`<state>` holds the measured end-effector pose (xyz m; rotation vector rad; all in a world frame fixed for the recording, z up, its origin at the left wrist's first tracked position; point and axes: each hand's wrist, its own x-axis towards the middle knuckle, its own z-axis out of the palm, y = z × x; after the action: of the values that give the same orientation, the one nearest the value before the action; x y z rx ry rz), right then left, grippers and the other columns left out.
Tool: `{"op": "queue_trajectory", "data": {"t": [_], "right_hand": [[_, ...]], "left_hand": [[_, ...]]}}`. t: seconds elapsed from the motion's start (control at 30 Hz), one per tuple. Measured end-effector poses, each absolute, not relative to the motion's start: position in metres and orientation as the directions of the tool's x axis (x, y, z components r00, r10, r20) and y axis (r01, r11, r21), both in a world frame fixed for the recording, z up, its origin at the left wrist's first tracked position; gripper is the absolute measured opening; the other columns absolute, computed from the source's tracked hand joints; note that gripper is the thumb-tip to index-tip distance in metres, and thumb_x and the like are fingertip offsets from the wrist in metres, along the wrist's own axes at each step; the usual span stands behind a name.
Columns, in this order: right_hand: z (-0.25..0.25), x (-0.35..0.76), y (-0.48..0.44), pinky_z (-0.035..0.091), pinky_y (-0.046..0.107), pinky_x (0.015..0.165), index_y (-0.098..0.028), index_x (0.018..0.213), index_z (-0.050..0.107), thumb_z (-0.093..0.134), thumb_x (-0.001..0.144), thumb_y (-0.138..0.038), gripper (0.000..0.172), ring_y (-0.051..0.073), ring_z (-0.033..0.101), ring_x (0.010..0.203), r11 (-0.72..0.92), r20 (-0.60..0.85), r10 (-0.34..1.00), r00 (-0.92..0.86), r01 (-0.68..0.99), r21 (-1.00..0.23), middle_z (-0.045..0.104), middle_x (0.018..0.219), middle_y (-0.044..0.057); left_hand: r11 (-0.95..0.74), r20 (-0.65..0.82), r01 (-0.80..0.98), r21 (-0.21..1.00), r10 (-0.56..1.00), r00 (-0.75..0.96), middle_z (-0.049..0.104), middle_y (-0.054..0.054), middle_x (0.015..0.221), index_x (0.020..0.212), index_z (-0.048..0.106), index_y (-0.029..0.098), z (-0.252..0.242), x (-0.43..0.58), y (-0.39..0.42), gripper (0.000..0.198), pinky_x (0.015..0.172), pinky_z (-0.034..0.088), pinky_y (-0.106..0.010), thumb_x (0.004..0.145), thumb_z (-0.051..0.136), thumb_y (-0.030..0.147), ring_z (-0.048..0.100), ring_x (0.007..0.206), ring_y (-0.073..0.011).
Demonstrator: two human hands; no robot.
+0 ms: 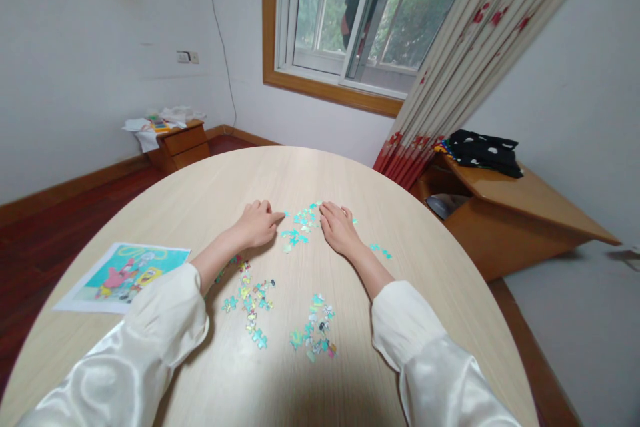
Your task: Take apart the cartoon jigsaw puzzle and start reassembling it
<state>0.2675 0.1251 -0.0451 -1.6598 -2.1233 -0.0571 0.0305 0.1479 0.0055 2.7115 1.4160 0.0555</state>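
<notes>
My left hand (pixel 259 223) rests low over the round table, index finger stretched toward a small teal puzzle piece (pixel 287 213) at its tip and the other fingers bent. Across a loose cluster of teal puzzle pieces (pixel 304 217), my right hand (pixel 339 227) lies palm down, its fingertips on or beside the cluster's right edge. What lies under those fingers is hidden. Nearer to me are a mixed group of yellow, teal and pink pieces (pixel 249 295), partly behind my left forearm, and another group (pixel 315 330) to its right.
A printed cartoon picture sheet (pixel 127 275) lies on the left of the table (pixel 430 347). A few teal pieces (pixel 381 251) sit beyond my right wrist. Beyond the table stand a small drawer cabinet (pixel 184 145) and a wooden cabinet (pixel 500 213) with dark cloth on top.
</notes>
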Motion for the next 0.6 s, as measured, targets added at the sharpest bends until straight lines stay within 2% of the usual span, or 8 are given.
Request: {"op": "queue_trajectory", "data": {"t": [0.17, 0.3, 0.47, 0.6], "right_hand": [[-0.043, 0.265, 0.12, 0.026, 0.05, 0.106, -0.016, 0.125, 0.056, 0.032, 0.091, -0.016, 0.042, 0.024, 0.044, 0.13, 0.345, 0.398, 0.887, -0.234, 0.909, -0.235, 0.054, 0.135, 0.015], [-0.04, 0.258, 0.114, 0.026, 0.047, 0.107, -0.016, 0.121, 0.059, 0.035, 0.085, -0.008, 0.044, 0.021, 0.044, 0.13, 0.442, 0.399, 0.857, -0.326, 0.864, -0.241, 0.055, 0.134, 0.014], [-0.037, 0.251, 0.111, 0.028, 0.047, 0.106, -0.014, 0.122, 0.058, 0.037, 0.083, -0.006, 0.045, 0.022, 0.042, 0.132, 0.474, 0.349, 0.856, -0.38, 0.847, -0.241, 0.053, 0.136, 0.015], [-0.036, 0.251, 0.11, 0.031, 0.045, 0.106, -0.013, 0.123, 0.058, 0.038, 0.083, -0.006, 0.046, 0.022, 0.042, 0.131, 0.484, 0.362, 0.85, -0.384, 0.841, -0.243, 0.054, 0.135, 0.014]], "left_hand": [[-0.651, 0.047, 0.751, 0.113, 0.758, 0.65, 0.059, -0.013, 0.123, 0.105, 0.068, 0.017, 0.01, 0.03, 0.147, 0.043, 0.088, 0.035, -0.045, 0.082, 0.032, 0.012, 0.048, 0.104, -0.0303], [-0.683, 0.013, 0.72, 0.124, 0.727, 0.687, 0.066, -0.012, 0.109, 0.093, 0.069, 0.016, 0.014, 0.033, 0.144, 0.04, 0.087, 0.034, -0.045, 0.08, 0.032, 0.007, 0.054, 0.1, -0.0274], [-0.662, 0.002, 0.746, 0.07, 0.748, 0.664, 0.065, -0.015, 0.111, 0.1, 0.07, 0.015, 0.013, 0.033, 0.145, 0.039, 0.086, 0.035, -0.043, 0.083, 0.034, 0.012, 0.056, 0.102, -0.0272], [-0.655, 0.035, 0.752, 0.073, 0.756, 0.654, 0.065, -0.013, 0.114, 0.104, 0.069, 0.017, 0.015, 0.027, 0.149, 0.043, 0.085, 0.037, -0.042, 0.081, 0.034, 0.01, 0.055, 0.102, -0.0275]]}}
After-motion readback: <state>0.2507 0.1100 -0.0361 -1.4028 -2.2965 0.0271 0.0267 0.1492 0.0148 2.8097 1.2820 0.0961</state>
